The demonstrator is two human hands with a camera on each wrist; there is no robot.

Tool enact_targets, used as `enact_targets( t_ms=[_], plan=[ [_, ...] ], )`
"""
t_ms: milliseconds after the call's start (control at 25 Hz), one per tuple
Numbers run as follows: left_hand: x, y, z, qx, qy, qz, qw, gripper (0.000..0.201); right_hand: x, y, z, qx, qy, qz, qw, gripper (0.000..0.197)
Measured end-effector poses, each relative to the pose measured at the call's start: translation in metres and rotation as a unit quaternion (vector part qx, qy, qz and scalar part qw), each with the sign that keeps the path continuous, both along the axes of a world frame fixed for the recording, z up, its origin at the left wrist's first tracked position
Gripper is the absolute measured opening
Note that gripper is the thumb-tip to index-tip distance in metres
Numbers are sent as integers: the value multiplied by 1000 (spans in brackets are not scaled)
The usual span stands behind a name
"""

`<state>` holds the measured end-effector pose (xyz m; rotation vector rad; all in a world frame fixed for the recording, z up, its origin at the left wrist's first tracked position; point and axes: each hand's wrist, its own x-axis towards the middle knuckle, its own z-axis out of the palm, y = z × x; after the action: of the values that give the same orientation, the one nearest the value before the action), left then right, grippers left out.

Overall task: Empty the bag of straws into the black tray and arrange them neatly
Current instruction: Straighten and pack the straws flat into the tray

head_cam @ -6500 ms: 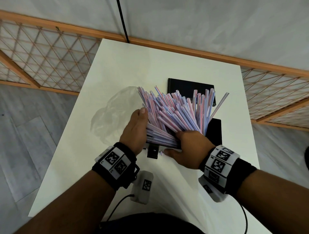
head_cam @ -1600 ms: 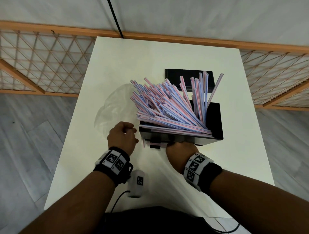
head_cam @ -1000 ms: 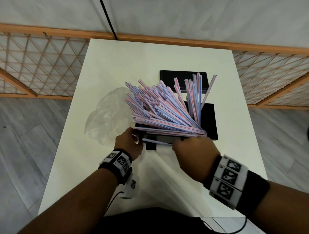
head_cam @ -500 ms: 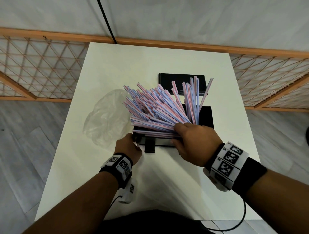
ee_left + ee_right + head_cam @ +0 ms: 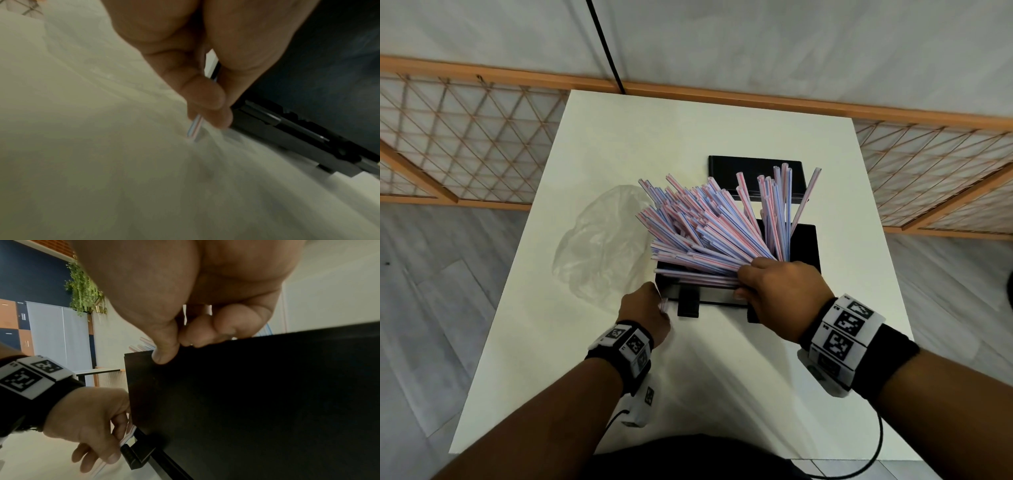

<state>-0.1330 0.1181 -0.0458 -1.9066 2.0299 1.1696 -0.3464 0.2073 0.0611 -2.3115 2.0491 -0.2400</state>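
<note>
Your right hand now rests on the near ends of the straws, fingers curled over the bundle at the front rim of the black tray. A second ago this hand was below the tray's front wall, reaching up; half a second ago it arrived on the bundle. It now grasps the lower ends against the tray, thumb on the front wall in the right wrist view.

Your left hand sits at the tray's near-left corner and pinches a single stray straw between thumb and fingers. The left wrist view shows its striped end projecting below the fingertips, just above the tabletop. Earlier this hand was clenched beside the tray with no straw visible in it.

The emptied clear bag lies flat toward the left edge of the tabletop, just beside the tray, unchanged. A second black piece lies toward the far edge, behind the straws.

Status, as a judgement: the emptying step is done; the arranging step is in progress. The straws fan out leftward and upward over the tray's rim rather than lying parallel. Return the stray straw to the bundle, then square the fan. Sudden pressure on the near ends may tip more straws over the left side.
</note>
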Motion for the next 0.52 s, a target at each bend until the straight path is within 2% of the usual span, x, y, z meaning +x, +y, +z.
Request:
enact_targets(
  t_ms=[120, 240, 320, 520],
  plan=[
    [3, 0, 3, 26, -22, -26, 999, 19, -1, 0, -1, -1, -5, 2, 1000, 18],
    [2, -4, 10, 29, 33, 28, 999, 12, -2, 1, -2, -3, -6, 5, 1000, 19],
    [3, -3, 13, 34, 35, 49, 998, 14, -2, 1, -2, 0, -8, 5, 1000, 16],
    [4, 2, 17, 77, -29, -21, 996, 12, -3, 0, -3, 2, -14, 13, 1000, 13]
  ],
)
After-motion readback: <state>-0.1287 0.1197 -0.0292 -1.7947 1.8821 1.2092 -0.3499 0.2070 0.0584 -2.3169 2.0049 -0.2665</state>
